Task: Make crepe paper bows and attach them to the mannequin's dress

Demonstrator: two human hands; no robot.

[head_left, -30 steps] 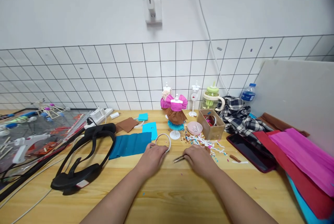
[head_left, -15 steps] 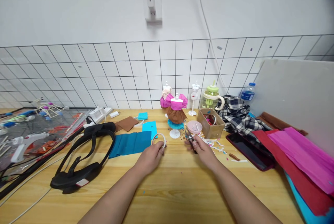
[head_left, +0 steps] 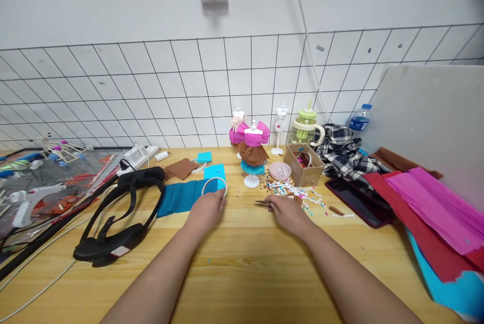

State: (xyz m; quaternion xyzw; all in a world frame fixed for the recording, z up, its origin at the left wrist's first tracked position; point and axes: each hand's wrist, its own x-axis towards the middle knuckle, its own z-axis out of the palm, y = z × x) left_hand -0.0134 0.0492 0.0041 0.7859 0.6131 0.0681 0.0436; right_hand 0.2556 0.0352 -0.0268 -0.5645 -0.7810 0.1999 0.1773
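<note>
My left hand (head_left: 206,211) is closed on a thin white ring, apparently a roll of tape (head_left: 215,179), held upright over the edge of a folded dark-blue paper (head_left: 181,199). In my right hand (head_left: 289,214) is a small pair of scissors (head_left: 262,203), its pointed blades aimed left and its handles hidden by my fingers. Between and beyond the hands stands a small mannequin (head_left: 254,155) with a pink top, a brown skirt and a blue frill. Bright-blue paper (head_left: 215,173) lies behind the ring.
White paper scraps (head_left: 297,190) surround a pink bowl (head_left: 280,171) and a cardboard box (head_left: 304,169). At right are a dark tablet (head_left: 357,203) and pink paper (head_left: 438,208). Left lie a black headset (head_left: 124,241) and a glue gun (head_left: 32,204). A bare mannequin (head_left: 280,125) stands behind.
My left hand has shifted slightly left with the tape roll. My right hand has turned the scissors so the blades point left, clear of the scraps. The view has tilted downward.
</note>
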